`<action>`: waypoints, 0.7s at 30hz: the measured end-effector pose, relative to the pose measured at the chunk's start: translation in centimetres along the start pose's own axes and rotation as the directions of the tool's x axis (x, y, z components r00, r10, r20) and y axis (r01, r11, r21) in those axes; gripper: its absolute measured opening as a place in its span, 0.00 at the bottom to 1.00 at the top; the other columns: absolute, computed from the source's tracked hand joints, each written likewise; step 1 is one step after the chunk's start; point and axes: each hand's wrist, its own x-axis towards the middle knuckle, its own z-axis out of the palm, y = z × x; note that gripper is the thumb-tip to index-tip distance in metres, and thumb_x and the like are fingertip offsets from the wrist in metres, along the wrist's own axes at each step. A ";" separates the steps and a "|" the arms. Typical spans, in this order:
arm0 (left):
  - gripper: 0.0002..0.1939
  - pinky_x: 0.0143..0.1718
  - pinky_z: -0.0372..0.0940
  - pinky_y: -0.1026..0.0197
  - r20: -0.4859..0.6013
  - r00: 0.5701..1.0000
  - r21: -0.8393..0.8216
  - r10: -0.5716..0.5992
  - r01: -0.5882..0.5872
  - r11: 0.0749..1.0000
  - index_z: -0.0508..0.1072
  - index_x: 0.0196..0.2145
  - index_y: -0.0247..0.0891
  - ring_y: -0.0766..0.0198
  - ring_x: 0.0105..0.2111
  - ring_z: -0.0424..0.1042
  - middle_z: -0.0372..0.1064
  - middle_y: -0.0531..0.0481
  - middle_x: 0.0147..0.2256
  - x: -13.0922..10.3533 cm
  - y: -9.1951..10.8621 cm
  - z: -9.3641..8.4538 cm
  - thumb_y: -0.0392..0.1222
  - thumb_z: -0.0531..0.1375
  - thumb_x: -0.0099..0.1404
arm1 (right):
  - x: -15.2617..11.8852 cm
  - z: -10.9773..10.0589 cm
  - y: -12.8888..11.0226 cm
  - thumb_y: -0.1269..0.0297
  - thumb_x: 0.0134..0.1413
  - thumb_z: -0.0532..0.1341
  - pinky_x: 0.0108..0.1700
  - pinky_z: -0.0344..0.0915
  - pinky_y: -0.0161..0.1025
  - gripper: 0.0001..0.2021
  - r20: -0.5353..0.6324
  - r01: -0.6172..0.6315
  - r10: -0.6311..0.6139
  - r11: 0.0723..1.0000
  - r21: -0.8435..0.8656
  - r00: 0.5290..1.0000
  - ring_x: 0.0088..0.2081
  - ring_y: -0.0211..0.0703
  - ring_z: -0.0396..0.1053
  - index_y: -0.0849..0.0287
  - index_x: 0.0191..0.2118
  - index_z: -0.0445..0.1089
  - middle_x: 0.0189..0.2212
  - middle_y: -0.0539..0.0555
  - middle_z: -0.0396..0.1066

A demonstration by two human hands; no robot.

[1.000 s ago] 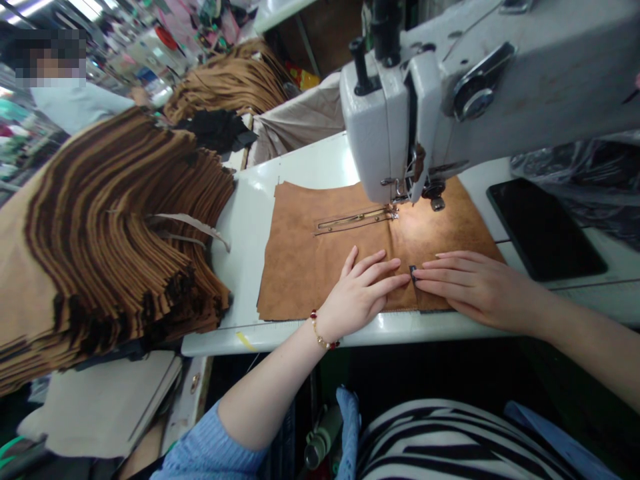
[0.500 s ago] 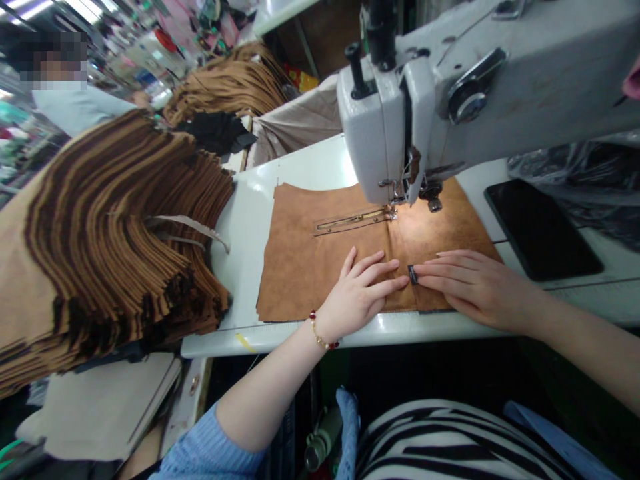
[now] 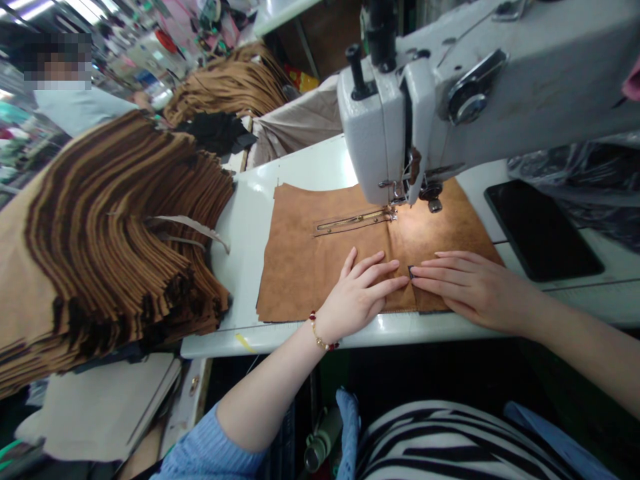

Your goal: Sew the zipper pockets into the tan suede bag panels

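A brown leather-like panel [image 3: 295, 267] lies flat on the white sewing table [image 3: 240, 260]. A zipper [image 3: 355, 219] is set into it, and its right end sits by the needle area of the sewing machine [image 3: 375, 133]. My left hand [image 3: 357, 287] rests on the panel below the zipper, fingers spread. My right hand [image 3: 465, 287] lies on the panel to the right, fingers stretched out. Its fingertips press on a small black label [image 3: 411, 272] and cover most of it.
A tall, curved stack of brown panels [image 3: 125, 233] stands at the left. A black phone [image 3: 543, 230] lies on the table at the right, near clear plastic wrap [image 3: 580, 183]. Behind are more brown pieces [image 3: 230, 83] and a person in a light top [image 3: 80, 107].
My right fingertips have slid slightly left over the black label, hiding more of it. My left hand and the panel have stayed in place.
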 end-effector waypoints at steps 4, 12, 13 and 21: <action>0.23 0.73 0.33 0.37 0.002 1.000 0.002 0.001 -0.001 1.000 0.67 0.63 0.51 0.56 0.70 0.51 0.61 0.52 0.66 0.0 0.0 0.0 0.36 0.51 0.75 | 0.0 0.1 0.0 0.72 0.65 0.55 0.64 0.58 0.51 0.23 -0.011 0.006 -0.006 1.000 -0.004 1.000 0.61 0.47 0.65 0.61 0.65 0.63 0.62 0.55 0.68; 0.22 0.72 0.33 0.37 0.006 1.000 0.014 0.009 -0.009 1.000 0.68 0.63 0.51 0.55 0.70 0.51 0.61 0.53 0.66 0.0 -0.1 0.1 0.37 0.50 0.75 | 0.1 0.1 -0.1 0.72 0.64 0.56 0.65 0.58 0.52 0.23 -0.015 0.004 -0.004 1.000 -0.007 1.000 0.60 0.47 0.65 0.61 0.64 0.64 0.61 0.55 0.69; 0.22 0.72 0.33 0.37 0.013 1.000 0.016 0.011 -0.011 1.000 0.67 0.63 0.50 0.55 0.70 0.50 0.61 0.53 0.66 0.0 -0.1 0.1 0.37 0.50 0.76 | 0.1 0.1 -0.1 0.73 0.64 0.56 0.64 0.59 0.52 0.23 -0.015 0.004 -0.004 1.000 -0.004 1.000 0.60 0.47 0.66 0.61 0.64 0.64 0.60 0.55 0.70; 0.23 0.72 0.26 0.36 0.054 0.998 0.027 0.026 -0.028 0.999 0.64 0.65 0.49 0.54 0.71 0.49 0.60 0.55 0.67 0.1 0.0 0.0 0.38 0.48 0.77 | -0.5 -0.3 -0.2 0.72 0.65 0.55 0.64 0.61 0.50 0.18 -0.057 -0.071 0.072 0.997 0.022 0.996 0.58 0.47 0.67 0.61 0.58 0.69 0.58 0.55 0.72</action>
